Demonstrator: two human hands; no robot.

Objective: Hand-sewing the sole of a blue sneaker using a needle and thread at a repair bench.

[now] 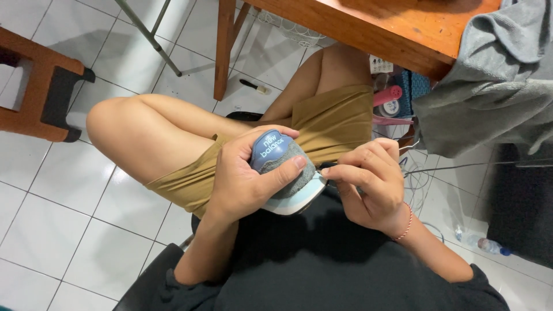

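wooden table (368,29) and grey cloth (495,86) crowd above; tiled floor (57,230) lies open left.

— What does the room look like?
— White glossy floor tiles (63,224) with dark grout, lit evenly. A wooden table (368,29) stands at top, a grey cloth (495,86) draped over its right edge.
— And on the left?
— A wooden stool (37,86) with black feet, metal legs (147,34) crossing nearby. A plastic bottle (481,245) lies on the floor at right.
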